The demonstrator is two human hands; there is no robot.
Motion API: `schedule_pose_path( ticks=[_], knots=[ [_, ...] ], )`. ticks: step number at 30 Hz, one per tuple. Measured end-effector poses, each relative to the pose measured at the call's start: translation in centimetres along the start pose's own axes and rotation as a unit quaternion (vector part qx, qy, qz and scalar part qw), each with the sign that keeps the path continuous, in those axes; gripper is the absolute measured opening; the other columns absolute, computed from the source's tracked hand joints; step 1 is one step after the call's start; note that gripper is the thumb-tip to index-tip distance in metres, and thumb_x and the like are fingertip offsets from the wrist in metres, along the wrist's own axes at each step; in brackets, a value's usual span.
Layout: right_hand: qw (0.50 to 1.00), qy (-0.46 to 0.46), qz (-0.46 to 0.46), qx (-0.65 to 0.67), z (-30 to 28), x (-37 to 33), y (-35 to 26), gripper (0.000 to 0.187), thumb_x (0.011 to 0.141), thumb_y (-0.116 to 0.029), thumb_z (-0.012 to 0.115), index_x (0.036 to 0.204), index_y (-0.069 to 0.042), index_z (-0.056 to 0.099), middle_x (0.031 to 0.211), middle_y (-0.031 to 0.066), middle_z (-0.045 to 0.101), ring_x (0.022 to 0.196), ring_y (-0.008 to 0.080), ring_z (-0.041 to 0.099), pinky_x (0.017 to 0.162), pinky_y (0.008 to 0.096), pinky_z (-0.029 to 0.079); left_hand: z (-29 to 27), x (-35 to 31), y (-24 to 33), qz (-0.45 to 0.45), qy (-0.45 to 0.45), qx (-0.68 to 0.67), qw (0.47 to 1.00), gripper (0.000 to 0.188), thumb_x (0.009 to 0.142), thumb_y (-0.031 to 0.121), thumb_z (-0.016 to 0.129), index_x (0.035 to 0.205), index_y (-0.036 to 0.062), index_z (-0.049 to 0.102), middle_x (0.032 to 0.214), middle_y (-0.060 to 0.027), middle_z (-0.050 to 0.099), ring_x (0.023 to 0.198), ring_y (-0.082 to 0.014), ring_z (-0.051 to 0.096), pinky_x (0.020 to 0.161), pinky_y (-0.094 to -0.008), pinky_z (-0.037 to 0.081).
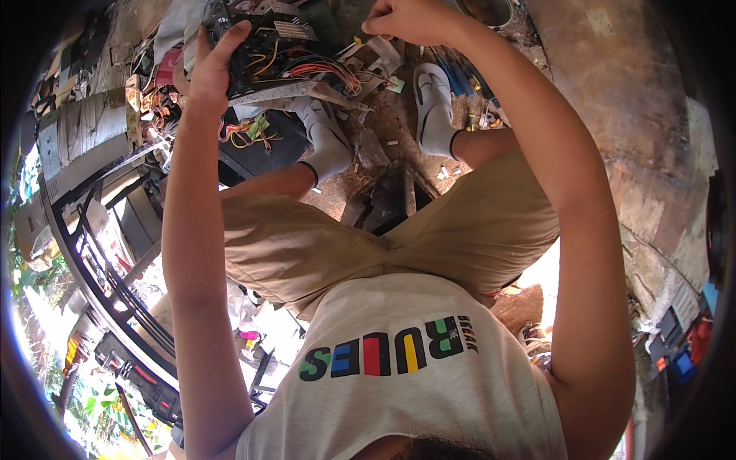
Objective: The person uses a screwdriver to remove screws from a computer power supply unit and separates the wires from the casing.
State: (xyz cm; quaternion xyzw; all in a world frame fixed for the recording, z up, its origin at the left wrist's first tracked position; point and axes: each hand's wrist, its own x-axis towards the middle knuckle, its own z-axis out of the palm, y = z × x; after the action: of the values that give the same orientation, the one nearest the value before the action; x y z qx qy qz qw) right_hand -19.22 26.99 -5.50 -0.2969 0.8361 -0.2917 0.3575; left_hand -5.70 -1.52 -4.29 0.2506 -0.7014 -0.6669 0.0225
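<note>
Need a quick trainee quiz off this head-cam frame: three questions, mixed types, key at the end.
1. Which hand is at the left edge of the open case?
2. True or false: both of the person's shoes are black.
3. The wires in the case are: A) all black; B) several colours; C) all white.

Key: 1. The left hand. 2. False. 3. B.

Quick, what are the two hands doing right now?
Left hand: closed on a black part near the coloured wires.
Right hand: fingers curled; can't tell whether they're pinching anything.
</note>
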Motion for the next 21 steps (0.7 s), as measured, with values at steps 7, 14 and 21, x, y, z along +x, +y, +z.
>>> schedule_pose_path(
  ticks=[7,14,21],
  knots=[
    [0.992,0.044,-0.107,0.045,1.3,1.1,2.3,0.027,0.084,-0.028,0.069,0.096,-0.005,0.076,0.088,0.0131,0.075,0.083,0.0241,0.071,0.076,0.0371,0.054,0.0,-0.1,-0.1,-0.015,-0.002,-0.024,1.0,0.101,0.082,0.028,0.081,0.153,-0.0033,0.016,0.124,-0.017,0.059,0.104,-0.022,0.066,0.085,-0.0337,0.057],
    [0.985,0.077,-0.154,0.031,1.4,0.4,2.0,0.027,0.084,-0.029,0.071,0.094,-0.004,0.076,0.088,0.0144,0.074,0.084,0.026,0.071,0.079,0.0379,0.055,0.8,-0.9,1.0,-0.031,-0.011,-0.019,0.999,0.09,0.086,0.025,0.077,0.153,0.001,0.023,0.127,-0.0125,0.059,0.108,-0.0207,0.064,0.089,-0.0351,0.055],
    [0.992,-0.076,0.057,0.081,0.6,1.5,1.2,0.027,0.086,-0.028,0.071,0.085,-0.001,0.074,0.085,0.0154,0.073,0.085,0.0249,0.071,0.077,0.0383,0.055,1.1,-1.0,1.0,-0.026,-0.007,-0.013,1.0,0.089,0.086,0.026,0.077,0.152,-0.0001,0.024,0.128,-0.0131,0.059,0.109,-0.0206,0.064,0.089,-0.0354,0.055]
  ],
)
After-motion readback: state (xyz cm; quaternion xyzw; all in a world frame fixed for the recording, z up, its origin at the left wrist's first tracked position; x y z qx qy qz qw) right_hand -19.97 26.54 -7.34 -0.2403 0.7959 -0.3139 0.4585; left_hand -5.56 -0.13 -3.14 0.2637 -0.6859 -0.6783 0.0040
